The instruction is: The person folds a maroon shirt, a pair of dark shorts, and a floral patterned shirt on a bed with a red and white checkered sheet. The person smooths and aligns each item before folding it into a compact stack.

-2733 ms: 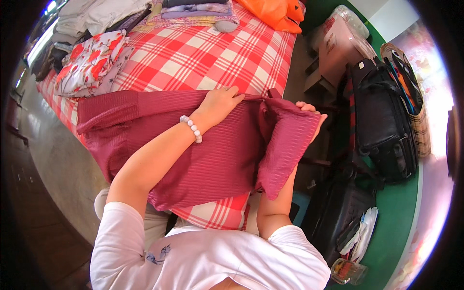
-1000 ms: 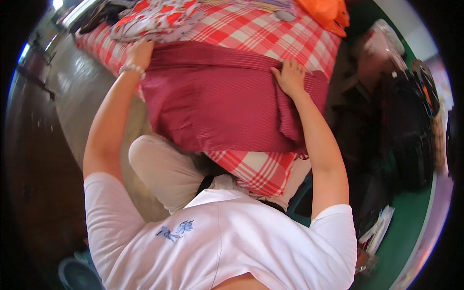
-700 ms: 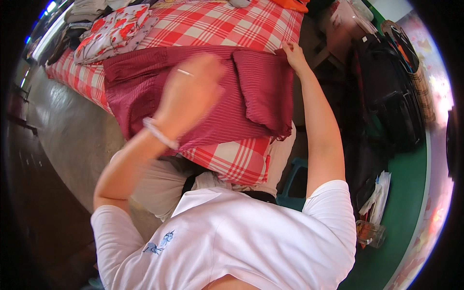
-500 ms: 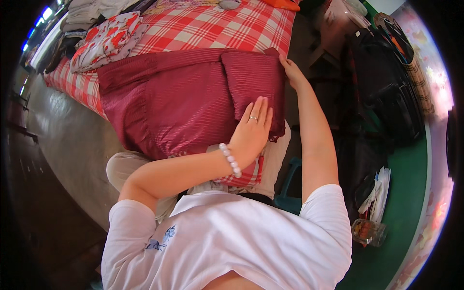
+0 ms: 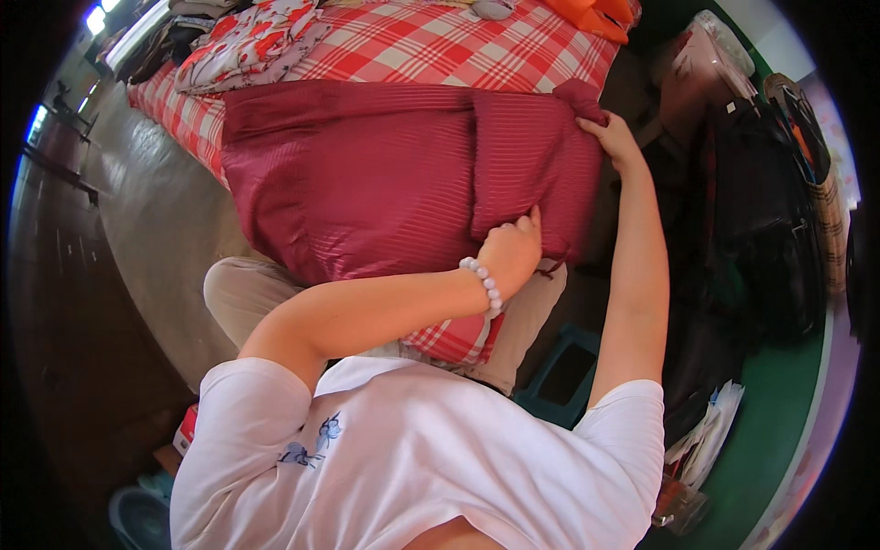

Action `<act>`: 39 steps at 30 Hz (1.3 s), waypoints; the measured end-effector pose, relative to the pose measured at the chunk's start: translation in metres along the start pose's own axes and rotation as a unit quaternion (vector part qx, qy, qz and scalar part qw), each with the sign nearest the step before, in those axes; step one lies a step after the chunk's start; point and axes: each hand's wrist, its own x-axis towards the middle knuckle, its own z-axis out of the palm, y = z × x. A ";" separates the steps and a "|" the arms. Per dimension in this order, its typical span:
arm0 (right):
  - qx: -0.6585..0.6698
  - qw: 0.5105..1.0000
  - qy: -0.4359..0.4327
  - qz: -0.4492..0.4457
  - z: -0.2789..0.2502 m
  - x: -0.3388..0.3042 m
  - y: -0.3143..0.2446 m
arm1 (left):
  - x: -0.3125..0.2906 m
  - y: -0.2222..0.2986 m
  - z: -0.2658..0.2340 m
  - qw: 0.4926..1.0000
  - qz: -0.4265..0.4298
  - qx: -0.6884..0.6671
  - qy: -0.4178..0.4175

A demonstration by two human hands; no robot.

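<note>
A dark red garment with fine, shiny stripes [image 5: 367,174] lies spread across the bed edge and over my knees, its right end folded over into a layered panel. My right hand [image 5: 616,142] grips the bunched fabric at the far right corner. Lower down, my left hand [image 5: 511,252], with a pale bead bracelet on its wrist, has its fingers curled in on the near side of the folded panel, pinching the cloth. Between the two hands the fabric looks slightly rumpled and raised.
Beneath the garment is a red and white checked bedcover [image 5: 440,46]. A folded floral cloth [image 5: 252,46] sits at the far left, an orange item [image 5: 591,16] at the far right. Black bags [image 5: 765,220] stand along the right wall, and a teal stool [image 5: 561,371] is by my right knee.
My left hand went from lying flat on the folded panel to curled fingers pinching it. The right hand keeps its corner, where the cloth is now more bunched. The whole view has shifted somewhat.
</note>
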 end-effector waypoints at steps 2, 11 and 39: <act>-0.039 0.999 0.011 -0.008 -0.022 0.021 -0.010 | 0.022 0.007 -0.015 0.998 -0.014 -0.065 0.011; -0.285 0.949 -0.002 0.135 -0.053 0.008 -0.129 | 0.047 0.015 -0.029 0.890 -0.043 -0.454 -0.019; -0.170 0.958 -0.142 -0.180 0.233 -0.048 -0.175 | -0.191 -0.142 -0.057 0.173 -0.235 -0.955 0.049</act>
